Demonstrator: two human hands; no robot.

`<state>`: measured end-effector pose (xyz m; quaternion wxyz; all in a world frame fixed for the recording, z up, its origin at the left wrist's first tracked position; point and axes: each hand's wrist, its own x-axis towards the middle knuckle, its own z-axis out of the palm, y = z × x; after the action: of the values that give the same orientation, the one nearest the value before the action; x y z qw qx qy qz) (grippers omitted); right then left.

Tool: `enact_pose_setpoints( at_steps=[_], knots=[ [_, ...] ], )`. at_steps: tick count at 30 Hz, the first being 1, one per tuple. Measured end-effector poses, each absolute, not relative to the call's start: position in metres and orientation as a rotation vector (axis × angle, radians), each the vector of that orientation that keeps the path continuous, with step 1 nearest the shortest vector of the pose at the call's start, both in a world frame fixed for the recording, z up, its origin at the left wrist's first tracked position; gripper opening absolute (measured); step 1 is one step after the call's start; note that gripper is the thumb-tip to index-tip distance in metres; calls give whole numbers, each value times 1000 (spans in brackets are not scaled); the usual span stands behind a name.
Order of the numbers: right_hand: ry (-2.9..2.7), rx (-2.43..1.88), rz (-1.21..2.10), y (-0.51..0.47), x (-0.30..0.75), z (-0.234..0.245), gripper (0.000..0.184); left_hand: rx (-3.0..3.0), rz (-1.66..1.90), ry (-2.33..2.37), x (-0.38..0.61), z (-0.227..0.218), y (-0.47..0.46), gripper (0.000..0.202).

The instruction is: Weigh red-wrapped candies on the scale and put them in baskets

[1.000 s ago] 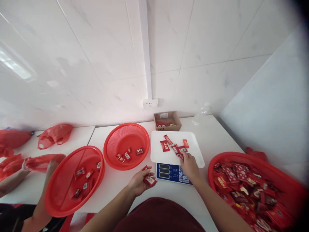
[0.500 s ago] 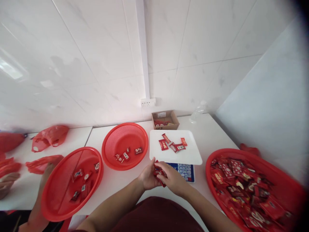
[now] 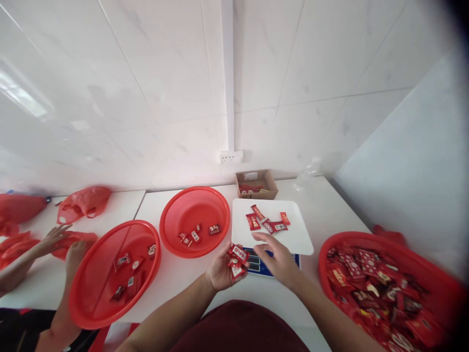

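Note:
My left hand (image 3: 220, 272) is turned palm up, its fingers curled around several red-wrapped candies (image 3: 239, 255). Just to the right, my right hand (image 3: 280, 261) hovers over the near edge of the scale, thumb and fingers apart, with nothing visible in it. Under that hand is the scale's blue panel (image 3: 255, 265), partly hidden. On the scale's white tray (image 3: 302, 230) lie several red candy packets (image 3: 252, 221), some long and narrow.
Left of the scale stand two red baskets, one farther (image 3: 194, 210) and one nearer (image 3: 106, 274), with a few candies each. A fuller red basket (image 3: 324, 259) sits right. Behind are a cardboard box (image 3: 273, 188) and clear bottle (image 3: 307, 177). A co-worker's hands (image 3: 54, 238) touch red bags.
My right hand has parted from the left and moved right, its fingers opening. The candies now show in my left palm. The view has shifted slightly, and the co-worker's hand has reached toward a bag.

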<state>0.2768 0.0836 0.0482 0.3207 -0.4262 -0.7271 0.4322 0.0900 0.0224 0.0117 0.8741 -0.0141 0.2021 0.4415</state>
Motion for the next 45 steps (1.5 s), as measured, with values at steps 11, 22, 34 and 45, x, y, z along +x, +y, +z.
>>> enact_pose_setpoints(
  at_steps=[11,22,34,45],
  knots=[
    [-1816,-1913,525,182,297,-61,62,-41,1020,401,74,31,4,31],
    [-2531,-1553,344,197,243,-52,49,-91,1110,508,60,33,-21,30],
    [-1722,-1189,1224,120,249,-6,52,84,1078,884,74,34,-20,32],
    [-183,-759,2341,19,243,33,35,1872,841,1143,115,45,-7,42]
  ],
)
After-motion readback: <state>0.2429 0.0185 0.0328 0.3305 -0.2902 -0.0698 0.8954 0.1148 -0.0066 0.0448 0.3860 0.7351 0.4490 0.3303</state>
